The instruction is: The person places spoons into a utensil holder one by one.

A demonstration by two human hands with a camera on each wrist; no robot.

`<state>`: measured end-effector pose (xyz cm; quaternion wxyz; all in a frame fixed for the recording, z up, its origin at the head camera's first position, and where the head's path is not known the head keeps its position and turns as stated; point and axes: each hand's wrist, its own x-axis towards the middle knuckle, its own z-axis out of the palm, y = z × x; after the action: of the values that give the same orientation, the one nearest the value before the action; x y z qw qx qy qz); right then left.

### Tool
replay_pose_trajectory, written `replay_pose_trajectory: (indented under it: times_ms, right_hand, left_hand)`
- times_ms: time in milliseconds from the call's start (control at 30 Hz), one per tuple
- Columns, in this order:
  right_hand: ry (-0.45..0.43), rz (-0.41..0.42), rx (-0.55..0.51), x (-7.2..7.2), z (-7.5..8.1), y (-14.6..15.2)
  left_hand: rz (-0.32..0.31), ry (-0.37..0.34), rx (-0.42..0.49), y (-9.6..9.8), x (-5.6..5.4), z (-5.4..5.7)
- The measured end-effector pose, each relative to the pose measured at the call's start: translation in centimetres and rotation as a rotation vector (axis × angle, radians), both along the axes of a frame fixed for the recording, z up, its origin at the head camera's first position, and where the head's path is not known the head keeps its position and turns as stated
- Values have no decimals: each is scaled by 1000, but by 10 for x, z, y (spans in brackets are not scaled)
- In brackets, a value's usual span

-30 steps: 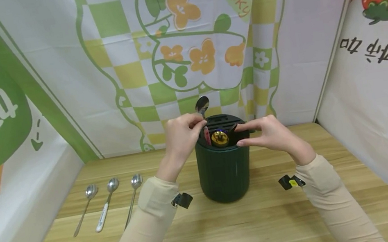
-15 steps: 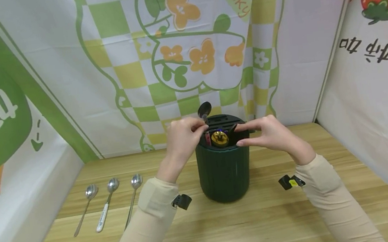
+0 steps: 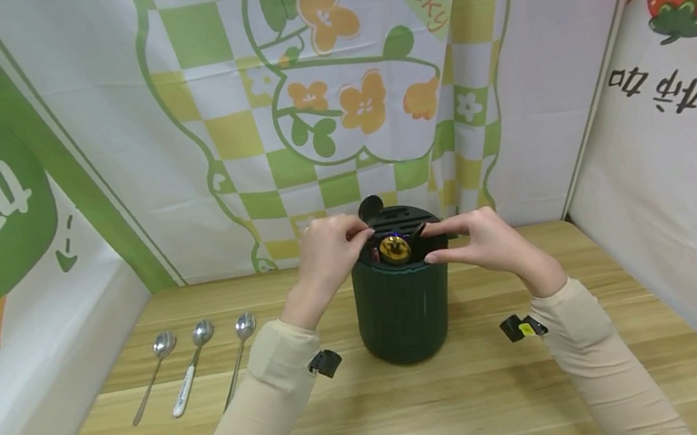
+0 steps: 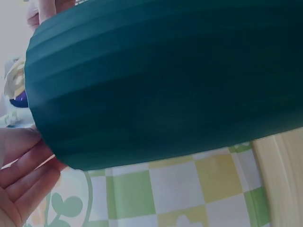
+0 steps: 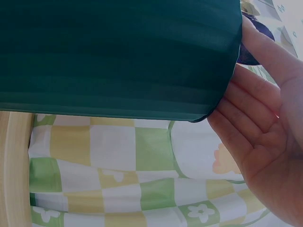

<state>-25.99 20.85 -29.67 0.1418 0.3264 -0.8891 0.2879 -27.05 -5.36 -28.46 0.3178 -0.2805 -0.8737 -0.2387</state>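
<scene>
- Green holder (image 3: 406,317) stands upright.
- Left hand (image 3: 332,244) pinches a dark spoon (image 3: 371,207) at holder's eleven o'clock.
- Right hand (image 3: 479,235), nearly straight fingers parted, touches holder's three-o'clock edge.

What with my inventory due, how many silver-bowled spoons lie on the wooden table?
3, in a row left of the dark green ribbed cylindrical holder: the leftmost spoon, the white-handled middle spoon and the rightmost spoon, handle partly behind the beige sleeve. Others may be hidden.

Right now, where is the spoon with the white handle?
In the head view, the white-handled spoon lies at left on the wooden table, between the outermost spoon and the spoon beside the left sleeve, with the green container to its right.
</scene>
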Motion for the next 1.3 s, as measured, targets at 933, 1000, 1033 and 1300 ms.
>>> replay_pose_trajectory:
  times_ms: [933, 1000, 1033, 1300]
  right_hand:
    - [-28, 2, 0, 1, 1, -1]
    - [-28, 3, -1, 1, 1, -1]
    - [-27, 2, 0, 1, 0, -1]
    - [-25, 2, -1, 1, 0, 0]
  left_hand:
    - [200, -153, 248, -71, -15, -54]
    - [218, -165, 244, -77, -16, -61]
    - [225, -173, 242, -80, -17, -64]
    - [251, -223, 213, -104, -17, -88]
